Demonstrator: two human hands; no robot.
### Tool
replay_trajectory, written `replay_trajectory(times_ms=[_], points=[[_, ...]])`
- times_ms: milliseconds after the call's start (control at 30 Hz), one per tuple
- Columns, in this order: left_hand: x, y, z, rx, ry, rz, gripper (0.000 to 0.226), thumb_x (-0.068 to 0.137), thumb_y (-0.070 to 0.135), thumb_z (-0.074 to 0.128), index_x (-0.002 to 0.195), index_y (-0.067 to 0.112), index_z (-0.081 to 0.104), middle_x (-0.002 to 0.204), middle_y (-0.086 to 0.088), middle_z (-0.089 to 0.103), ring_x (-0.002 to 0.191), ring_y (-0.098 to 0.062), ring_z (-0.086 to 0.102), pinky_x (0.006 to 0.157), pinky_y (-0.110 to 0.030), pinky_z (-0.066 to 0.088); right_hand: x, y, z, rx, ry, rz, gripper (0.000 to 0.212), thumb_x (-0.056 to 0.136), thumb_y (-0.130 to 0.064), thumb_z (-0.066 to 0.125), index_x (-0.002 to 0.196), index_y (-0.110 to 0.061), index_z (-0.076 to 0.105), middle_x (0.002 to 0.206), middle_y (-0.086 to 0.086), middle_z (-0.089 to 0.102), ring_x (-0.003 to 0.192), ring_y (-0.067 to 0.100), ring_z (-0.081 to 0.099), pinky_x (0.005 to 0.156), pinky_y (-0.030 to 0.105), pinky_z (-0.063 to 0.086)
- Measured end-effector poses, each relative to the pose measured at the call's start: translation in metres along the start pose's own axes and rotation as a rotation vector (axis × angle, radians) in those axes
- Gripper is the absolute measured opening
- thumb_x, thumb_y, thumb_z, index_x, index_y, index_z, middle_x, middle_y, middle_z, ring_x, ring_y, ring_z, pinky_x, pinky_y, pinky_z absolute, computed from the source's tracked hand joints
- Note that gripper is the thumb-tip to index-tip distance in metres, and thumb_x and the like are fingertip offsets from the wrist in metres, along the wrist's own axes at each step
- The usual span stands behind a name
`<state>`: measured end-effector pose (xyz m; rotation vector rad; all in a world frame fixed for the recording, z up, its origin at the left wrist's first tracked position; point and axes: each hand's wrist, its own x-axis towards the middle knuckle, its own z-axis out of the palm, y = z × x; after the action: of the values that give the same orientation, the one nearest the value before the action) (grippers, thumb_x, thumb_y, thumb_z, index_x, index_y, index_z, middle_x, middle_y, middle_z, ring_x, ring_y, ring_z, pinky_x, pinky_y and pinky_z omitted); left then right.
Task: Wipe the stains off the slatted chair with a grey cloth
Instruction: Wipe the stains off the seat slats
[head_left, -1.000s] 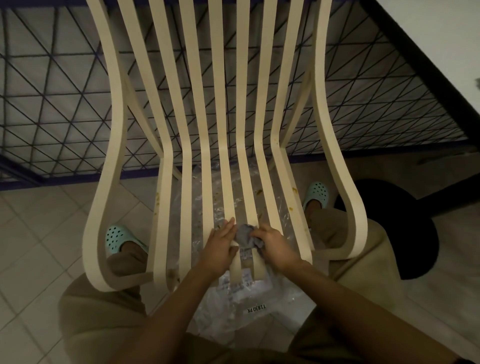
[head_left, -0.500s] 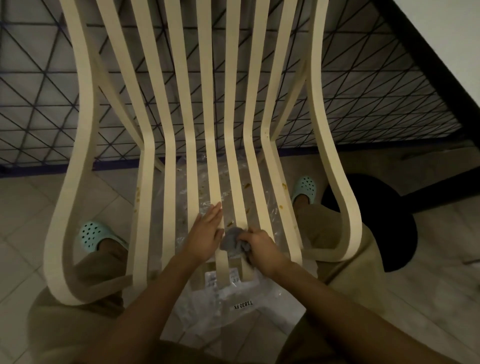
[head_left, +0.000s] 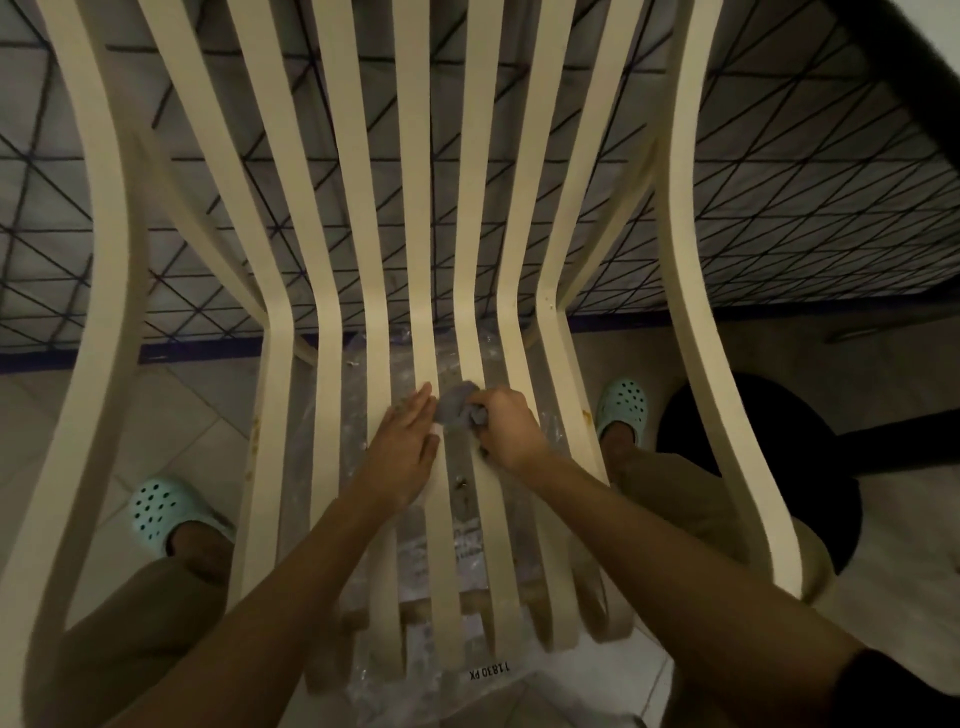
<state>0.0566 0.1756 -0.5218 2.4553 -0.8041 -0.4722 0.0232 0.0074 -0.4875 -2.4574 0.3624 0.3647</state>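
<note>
- Right hand (head_left: 506, 434) clenches the bunched grey cloth (head_left: 456, 406) on a middle seat slat of the slatted chair (head_left: 278, 395).
- Left hand (head_left: 405, 452) lies flat beside it, bracing.
- Suggest: rub along the slat, then treat outer-slat stains (head_left: 587, 415).

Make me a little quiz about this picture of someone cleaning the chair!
1. True or false: the left hand lies flat on the chair slats.
2. Which hand grips the grey cloth? A) left hand B) right hand
3. Fill in: under the seat lies a clear ____ sheet.
Key: 1 true; 2 B; 3 plastic.
</note>
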Motion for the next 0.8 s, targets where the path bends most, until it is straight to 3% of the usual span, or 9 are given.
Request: replay_trajectory(times_ms=[100,200,333,400,500,800], points=[[0.011,0.005,0.009,0.017,0.026,0.001,0.056,0.104,0.026,0.031,0.154,0.012,0.011,0.162,0.001,0.0,0.149,-0.015,0.001,0.117,-0.025,-0.006,0.044,-0.003,-0.023,0.014,0.025,0.031,0.02,0.091,0.007,0.048,0.091,-0.006,0.064,0.081,0.003,0.053,0.072,0.018,0.055,0.059,0.017,0.04],[0.011,-0.005,0.018,0.065,0.061,-0.052,0.059,0.104,0.029,0.033,0.154,0.011,0.009,0.162,-0.001,-0.006,0.15,-0.016,-0.005,0.117,-0.027,-0.011,0.097,-0.017,-0.031,-0.015,0.019,0.007,0.02,0.088,0.01,0.052,0.096,-0.001,0.066,0.083,0.008,0.054,0.079,0.027,0.059,0.071,0.032,0.052],[0.011,-0.013,0.023,0.127,0.001,-0.034,0.063,0.1,0.038,0.025,0.154,0.011,0.008,0.162,-0.001,-0.008,0.149,-0.014,-0.01,0.118,-0.029,-0.011,0.139,-0.026,-0.04,0.035,0.034,0.068,0.03,0.087,0.01,0.048,0.109,0.001,0.066,0.099,0.015,0.063,0.092,0.027,0.061,0.077,0.023,0.046],[0.016,-0.012,0.022,0.11,-0.023,-0.027,0.062,0.102,0.036,0.03,0.154,0.011,0.007,0.161,-0.001,-0.01,0.148,-0.011,-0.012,0.119,-0.029,-0.01,0.145,-0.02,-0.039,0.065,0.046,0.103,0.029,0.09,0.006,0.047,0.114,0.001,0.063,0.112,0.019,0.063,0.105,0.033,0.06,0.084,0.03,0.047],[0.008,-0.011,0.023,0.126,-0.065,-0.035,0.063,0.102,0.039,0.028,0.154,0.013,0.003,0.16,0.0,-0.013,0.144,-0.007,-0.019,0.12,-0.03,-0.008,0.129,-0.011,-0.025,0.001,0.051,0.096,0.037,0.091,0.002,0.046,0.126,-0.003,0.057,0.123,0.021,0.057,0.113,0.037,0.054,0.094,0.038,0.044],[-0.027,0.0,0.023,0.061,-0.116,-0.115,0.062,0.104,0.033,0.028,0.154,0.015,-0.003,0.155,0.006,-0.023,0.145,-0.008,-0.019,0.118,-0.029,-0.011,0.009,0.01,0.017,0.143,0.024,0.095,0.038,0.09,0.007,0.044,0.125,-0.002,0.057,0.123,0.02,0.053,0.114,0.034,0.05,0.092,0.035,0.039]])
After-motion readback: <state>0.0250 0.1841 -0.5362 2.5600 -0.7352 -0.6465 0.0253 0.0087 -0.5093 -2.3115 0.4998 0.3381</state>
